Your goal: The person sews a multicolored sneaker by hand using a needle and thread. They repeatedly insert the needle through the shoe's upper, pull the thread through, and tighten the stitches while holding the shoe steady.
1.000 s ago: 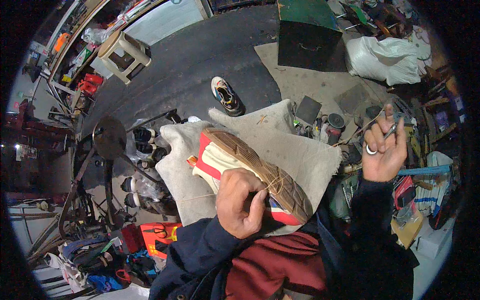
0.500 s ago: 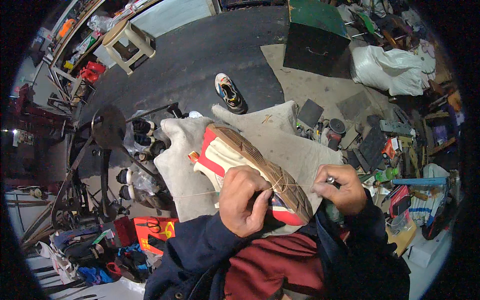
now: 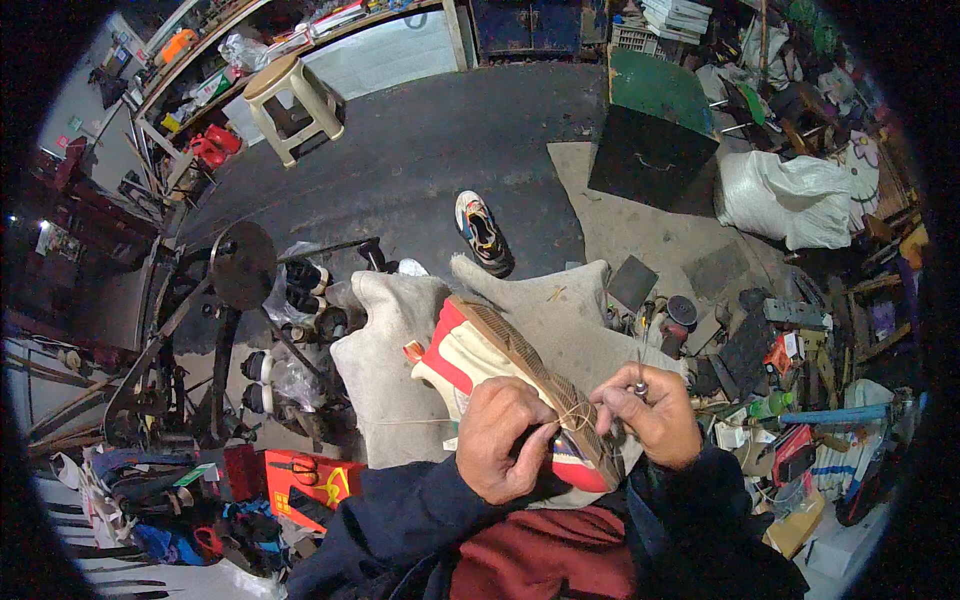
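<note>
A red and cream sneaker (image 3: 462, 358) lies on its side on a grey cloth (image 3: 390, 350) over my lap, its patterned brown sole facing right. My left hand (image 3: 505, 437) is closed at the shoe's middle, thumb and forefinger pinching light thread (image 3: 392, 421) that crosses the sole. My right hand (image 3: 650, 420) touches the sole's right side, fingers closed round a thin metal tool (image 3: 640, 386), probably an awl, pointing upward, with thread by the fingertips. A second multicoloured sneaker (image 3: 472, 222) stands on the dark floor beyond the cloth.
An iron stand (image 3: 243, 268) with shoes beside it is at left. A plastic stool (image 3: 290, 100) stands at upper left. A green chest (image 3: 655, 130), a white sack (image 3: 780, 200) and scattered tools (image 3: 760, 350) are at right. An orange-red box (image 3: 312, 483) lies at lower left.
My right hand has come down and left from beside the clutter onto the sole, its fingers closing in. My left hand stays on the shoe. The whole scene sits lower in the picture.
</note>
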Available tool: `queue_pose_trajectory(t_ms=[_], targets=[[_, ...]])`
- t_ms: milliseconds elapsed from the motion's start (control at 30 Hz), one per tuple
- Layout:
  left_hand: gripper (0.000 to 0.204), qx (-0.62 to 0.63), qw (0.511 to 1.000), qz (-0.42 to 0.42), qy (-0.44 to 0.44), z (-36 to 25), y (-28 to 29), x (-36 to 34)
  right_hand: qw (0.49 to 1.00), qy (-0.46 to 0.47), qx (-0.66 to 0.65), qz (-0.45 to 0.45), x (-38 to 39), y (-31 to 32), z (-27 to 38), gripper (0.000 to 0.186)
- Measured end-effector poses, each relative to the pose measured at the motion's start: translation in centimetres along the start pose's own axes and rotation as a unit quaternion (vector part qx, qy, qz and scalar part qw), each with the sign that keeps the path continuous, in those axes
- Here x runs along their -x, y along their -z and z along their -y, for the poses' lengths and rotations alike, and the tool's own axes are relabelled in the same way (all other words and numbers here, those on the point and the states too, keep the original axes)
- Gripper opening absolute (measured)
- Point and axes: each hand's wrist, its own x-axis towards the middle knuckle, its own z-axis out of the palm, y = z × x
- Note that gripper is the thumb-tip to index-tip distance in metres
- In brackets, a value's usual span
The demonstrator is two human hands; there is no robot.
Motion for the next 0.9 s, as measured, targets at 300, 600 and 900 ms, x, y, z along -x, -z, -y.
queue_pose_trajectory(t_ms=[300,600,900], targets=[[0.011,0.008,1.000,0.002,0.009,0.1,-0.2,0.0,0.965,-0.024,0.243,-0.096,2.3,9.6,-6.5,0.021],[0.011,-0.010,1.000,0.005,-0.008,0.2,-0.3,-0.2,0.951,0.057,0.193,-0.234,2.7,9.1,-8.2,0.026],[0.010,-0.002,1.000,0.005,0.002,0.0,0.0,0.3,0.962,0.067,0.249,0.087,0.1,2.6,-0.6,0.023]])
